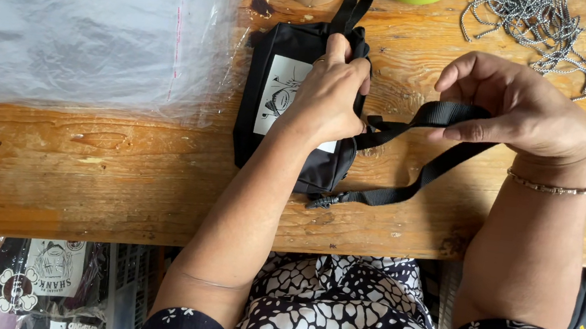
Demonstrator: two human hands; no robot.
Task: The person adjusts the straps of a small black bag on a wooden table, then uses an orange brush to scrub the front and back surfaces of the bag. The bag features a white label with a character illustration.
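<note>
On the wooden tabletop, my left hand pressed down on the black pouch, its grip closed on the pouch's edge. My right hand pinched the black strap just beside it.

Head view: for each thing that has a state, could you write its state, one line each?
black pouch: lying flat on the wooden table, pressed by the left hand
black strap: folded into a loop, pinched by the right hand
clear plastic bags: lying flat
grey cords: loose pile
</note>
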